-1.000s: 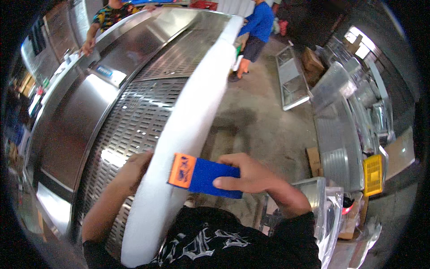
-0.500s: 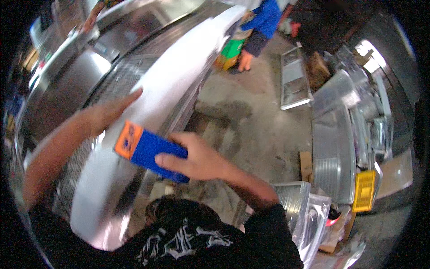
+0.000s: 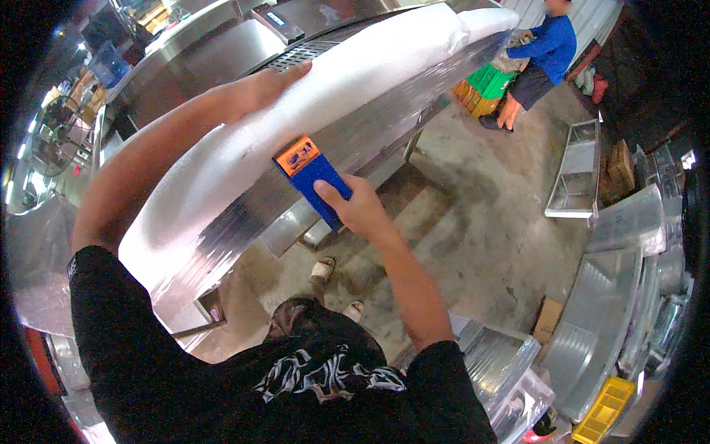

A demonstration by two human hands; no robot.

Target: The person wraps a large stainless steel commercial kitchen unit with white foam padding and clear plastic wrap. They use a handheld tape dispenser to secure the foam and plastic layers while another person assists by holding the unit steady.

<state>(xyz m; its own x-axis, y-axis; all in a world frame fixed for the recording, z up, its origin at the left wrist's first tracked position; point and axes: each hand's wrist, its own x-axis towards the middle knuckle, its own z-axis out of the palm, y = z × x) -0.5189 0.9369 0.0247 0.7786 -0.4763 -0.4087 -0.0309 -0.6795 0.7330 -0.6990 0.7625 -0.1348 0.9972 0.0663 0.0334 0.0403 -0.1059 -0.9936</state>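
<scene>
A long strip of white foam sheeting (image 3: pixel 355 70) lies along a stainless steel bench, whose near side (image 3: pixel 355 152) is wrapped in clear film. My left hand (image 3: pixel 270 89) reaches across the foam and rests on its far edge, fingers stretched out and holding nothing. In my right hand (image 3: pixel 359 207) is a flat blue block with an orange printed end (image 3: pixel 314 177), gripped between thumb and fingers. Its orange end is up against or just in front of the foam's near edge; whether they touch I cannot tell.
A person in blue (image 3: pixel 547 44) sits at the bench's far end beside green and yellow bundles (image 3: pixel 488 81). Film-wrapped metal units (image 3: pixel 592 318) and a yellow crate (image 3: pixel 603 411) stand right. A metal frame (image 3: pixel 577 170) stands on the concrete floor. A fan (image 3: pixel 63 129) is far left.
My view has swung, so bench and foam sit differently in the picture. The blue block has gone from over the foam to its near edge. My left hand stays on the far edge.
</scene>
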